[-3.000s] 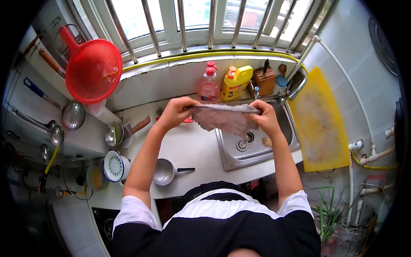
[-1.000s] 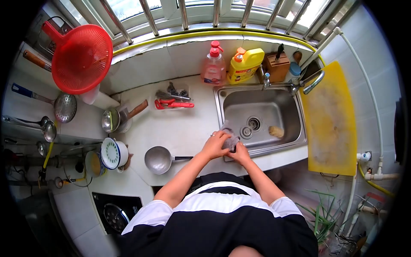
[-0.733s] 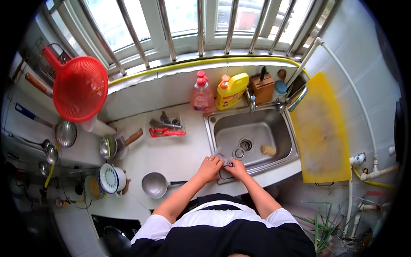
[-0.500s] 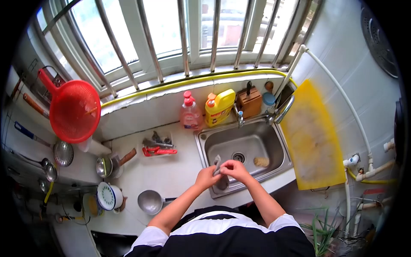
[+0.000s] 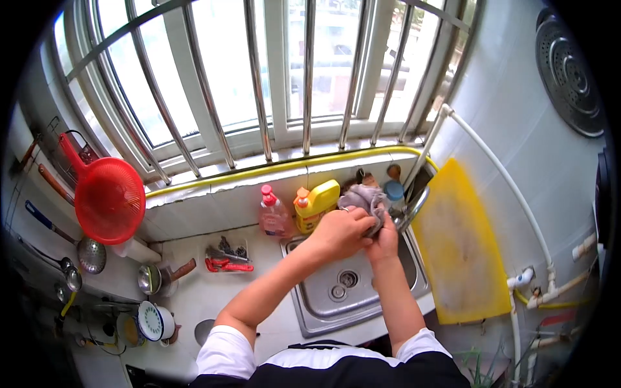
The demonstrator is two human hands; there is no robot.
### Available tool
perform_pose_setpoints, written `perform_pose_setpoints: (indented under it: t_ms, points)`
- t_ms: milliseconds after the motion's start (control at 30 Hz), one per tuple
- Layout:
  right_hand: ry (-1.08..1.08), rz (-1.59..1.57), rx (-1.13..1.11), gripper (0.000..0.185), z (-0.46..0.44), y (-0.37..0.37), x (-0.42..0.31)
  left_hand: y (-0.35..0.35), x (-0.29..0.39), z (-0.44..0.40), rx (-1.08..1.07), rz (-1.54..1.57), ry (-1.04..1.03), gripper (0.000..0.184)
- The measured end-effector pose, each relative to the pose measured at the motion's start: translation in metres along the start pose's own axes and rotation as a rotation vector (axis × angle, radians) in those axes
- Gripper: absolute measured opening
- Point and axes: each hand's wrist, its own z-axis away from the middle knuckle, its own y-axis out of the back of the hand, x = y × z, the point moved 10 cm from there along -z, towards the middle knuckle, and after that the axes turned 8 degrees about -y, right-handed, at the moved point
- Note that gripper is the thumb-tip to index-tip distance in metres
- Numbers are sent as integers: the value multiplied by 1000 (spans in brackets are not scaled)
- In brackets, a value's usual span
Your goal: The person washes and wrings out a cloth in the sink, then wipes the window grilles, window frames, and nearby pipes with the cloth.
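Both of my hands are raised over the back of the steel sink (image 5: pixel 310 317), in front of the tap (image 5: pixel 417 210). Between them is a bunched grey cloth (image 5: pixel 363 198), its folds sticking up above the fingers. My left hand (image 5: pixel 343 233) is wrapped round its near side, with a ring on one finger. From below and the right, my right hand (image 5: pixel 383 240) grips the same cloth. The cloth and hands cover most of the wooden knife block and part of the tap. Under my forearms, the sink's drain (image 5: pixel 348 279) shows.
Behind the sink stand a pink soap bottle (image 5: pixel 274 213) and a yellow detergent bottle (image 5: pixel 315 205). A tray of red-handled tools (image 5: pixel 228 257) lies on the left counter. A red strainer (image 5: pixel 110 200) hangs at left. A yellow board (image 5: pixel 459 252) leans at right.
My hands have moved forward and up from the sink's near left side to its back by the tap. The grey cloth now shows larger and bunched. The view has tilted up.
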Motion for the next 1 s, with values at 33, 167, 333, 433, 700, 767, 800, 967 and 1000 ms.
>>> perform_pose_setpoints:
  t_ms: [33,167,333,433,700,767,800,967,1000]
  points:
    - [61,39,-6,42,-5,-11,-20,23,-11,-1,157,153,-18,29]
    - [223,101,-54,42,-15,-33,-111,136,-85,8,660,-294,26,38]
    - [498,322,41,37,-66,-8,-210,239,-174,17,893,-876,292,74]
    - [660,408,227,30,-112,15,-238,262,-238,-4,947,-475,501,53]
    - [926,1083,762,34,-222,58,-235,245,-278,-10,1110,-170,238,21]
    - [840,1273,646,31,-246,58,-214,244,-275,-10,1095,-201,216,21]
    - [882,1420,575,32,-248,48,-205,244,-275,-11,1091,-208,214,21]
    - [1045,2308,510,26,-244,25,-182,243,-277,-9,1090,-224,182,23]
    - [1043,2311,506,26,-247,29,-186,243,-275,-9,1094,-239,171,23]
